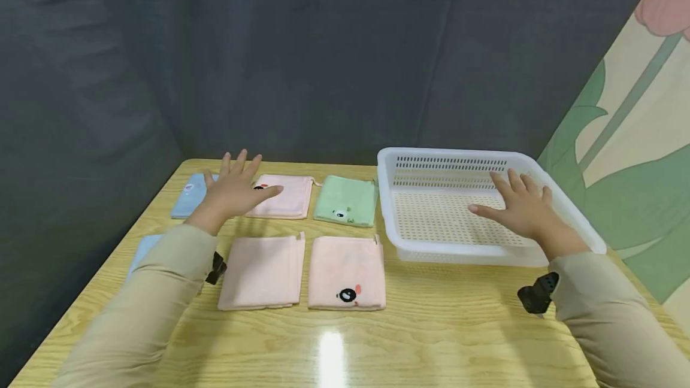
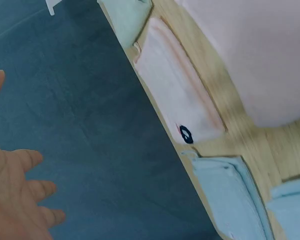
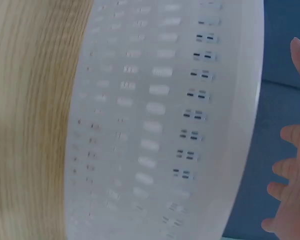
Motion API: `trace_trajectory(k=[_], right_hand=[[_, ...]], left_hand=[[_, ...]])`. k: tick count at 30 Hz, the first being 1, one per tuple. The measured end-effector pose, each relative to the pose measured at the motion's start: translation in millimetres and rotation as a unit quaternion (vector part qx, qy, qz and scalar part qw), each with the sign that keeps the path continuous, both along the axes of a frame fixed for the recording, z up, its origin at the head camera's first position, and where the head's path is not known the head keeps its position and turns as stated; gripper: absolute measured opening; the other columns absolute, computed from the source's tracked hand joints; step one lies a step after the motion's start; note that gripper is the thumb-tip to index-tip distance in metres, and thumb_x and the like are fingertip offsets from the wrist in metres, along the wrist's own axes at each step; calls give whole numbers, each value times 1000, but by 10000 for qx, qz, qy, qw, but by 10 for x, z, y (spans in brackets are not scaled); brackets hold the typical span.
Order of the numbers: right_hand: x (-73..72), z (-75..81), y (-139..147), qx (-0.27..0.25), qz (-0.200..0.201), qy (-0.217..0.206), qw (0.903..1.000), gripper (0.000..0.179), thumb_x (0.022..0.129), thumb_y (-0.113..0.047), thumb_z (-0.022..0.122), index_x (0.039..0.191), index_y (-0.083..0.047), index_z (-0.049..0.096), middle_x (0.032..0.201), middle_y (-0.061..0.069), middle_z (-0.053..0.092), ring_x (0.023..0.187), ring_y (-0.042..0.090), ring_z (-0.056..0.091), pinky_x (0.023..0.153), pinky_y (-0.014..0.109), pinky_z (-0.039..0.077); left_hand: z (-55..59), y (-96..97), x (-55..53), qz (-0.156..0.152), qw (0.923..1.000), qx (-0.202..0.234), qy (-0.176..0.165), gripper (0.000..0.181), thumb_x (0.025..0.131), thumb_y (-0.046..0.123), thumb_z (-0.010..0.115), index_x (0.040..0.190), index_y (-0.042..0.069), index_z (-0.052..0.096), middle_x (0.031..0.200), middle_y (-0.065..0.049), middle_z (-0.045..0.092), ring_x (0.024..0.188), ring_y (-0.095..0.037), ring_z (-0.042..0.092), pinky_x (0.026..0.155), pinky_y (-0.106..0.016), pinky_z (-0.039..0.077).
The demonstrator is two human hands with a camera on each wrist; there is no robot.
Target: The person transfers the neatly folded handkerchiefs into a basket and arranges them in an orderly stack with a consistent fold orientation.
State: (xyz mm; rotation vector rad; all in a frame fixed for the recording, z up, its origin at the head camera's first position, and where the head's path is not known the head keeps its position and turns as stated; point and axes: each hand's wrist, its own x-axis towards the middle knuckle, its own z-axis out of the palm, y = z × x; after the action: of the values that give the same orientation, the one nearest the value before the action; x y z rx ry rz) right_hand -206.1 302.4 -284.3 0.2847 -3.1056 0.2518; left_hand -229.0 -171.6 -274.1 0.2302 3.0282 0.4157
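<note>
My left hand (image 1: 233,191), fingers spread and holding nothing, hovers between a folded blue towel (image 1: 188,197) and a folded pink towel (image 1: 288,193) in the back row. To their right lies a green towel (image 1: 347,193) with an embroidered face. In the front row are a plain pink towel (image 1: 261,271), a pink towel with a dark embroidered figure (image 1: 345,262), and another blue towel (image 1: 143,250) partly hidden by the left sleeve. Fingers apart, my right hand (image 1: 520,208) is over the white plastic basket (image 1: 415,250), which has slotted walls and no towel inside.
The towels and basket share a wooden table (image 1: 431,328). Dark cloth (image 1: 323,58) hangs behind its back edge and along the left. A wall with a painted flower (image 1: 641,106) stands at the right. Each wrist carries a small black camera (image 1: 538,293).
</note>
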Motion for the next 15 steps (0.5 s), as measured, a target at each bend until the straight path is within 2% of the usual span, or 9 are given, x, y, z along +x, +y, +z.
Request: trace_trajectory(k=[8, 15], right_hand=[[47, -51, 168, 44, -50, 14, 10000, 90, 80, -59, 43, 137, -2, 4, 134, 34, -2, 117, 54, 1, 82, 68, -7], [103, -142, 357, 60, -251, -22, 9997, 89, 81, -57, 43, 137, 0, 4, 132, 37, 4, 114, 55, 6, 82, 68, -4]], left_hand=[[-21, -174, 96, 106, 9999, -95, -6, 91, 75, 72, 29, 139, 13, 2, 141, -17, -10, 120, -34, -25, 83, -63, -17], [-78, -289, 132, 201, 9998, -11, -31, 91, 75, 72, 29, 139, 14, 1, 141, -16, -11, 120, -35, -25, 83, -64, -16]])
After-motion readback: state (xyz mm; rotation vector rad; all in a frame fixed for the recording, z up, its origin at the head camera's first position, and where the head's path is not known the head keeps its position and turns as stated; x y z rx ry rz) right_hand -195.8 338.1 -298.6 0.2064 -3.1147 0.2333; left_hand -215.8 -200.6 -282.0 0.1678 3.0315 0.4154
